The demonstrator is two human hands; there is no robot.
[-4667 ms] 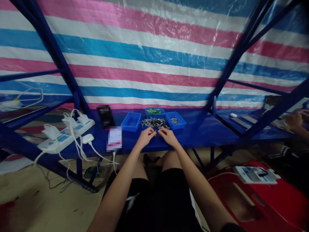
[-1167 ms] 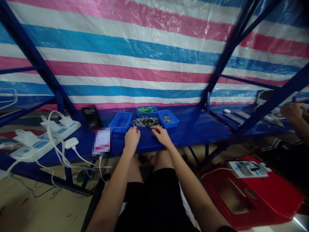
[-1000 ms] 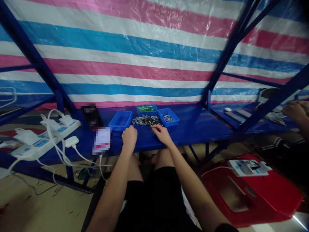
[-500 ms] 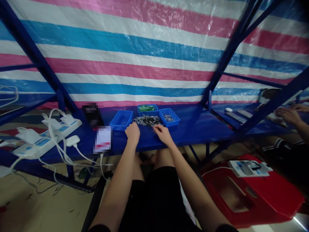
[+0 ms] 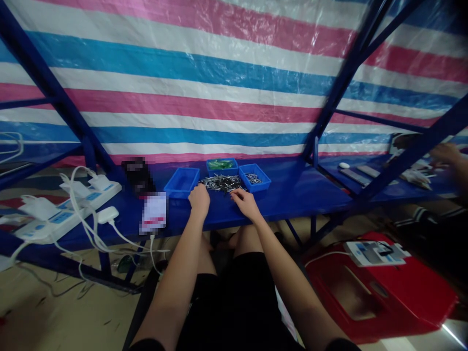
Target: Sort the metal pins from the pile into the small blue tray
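A loose pile of thin metal pieces, silvery and black like screws or pins, lies on the blue table. My left hand is closed at the pile's left front edge, its fingers curled; anything in them is hidden. At the right front edge, my right hand pinches thumb and fingertips together, on something too small to make out. Behind the pile stands a blue tray holding green pieces. To its right, a second blue tray contains similar metal pieces. The left blue tray shows its blue floor.
To my left are a pixelated phone, a dark item, and a white power strip with tangled cables. A red stool-like box stands lower right. Another person's hand is beyond the blue frame post.
The view has shifted slightly. My hands stay at the pile's front edge with hardly any movement. The other person's hand at far right has moved and is blurred.
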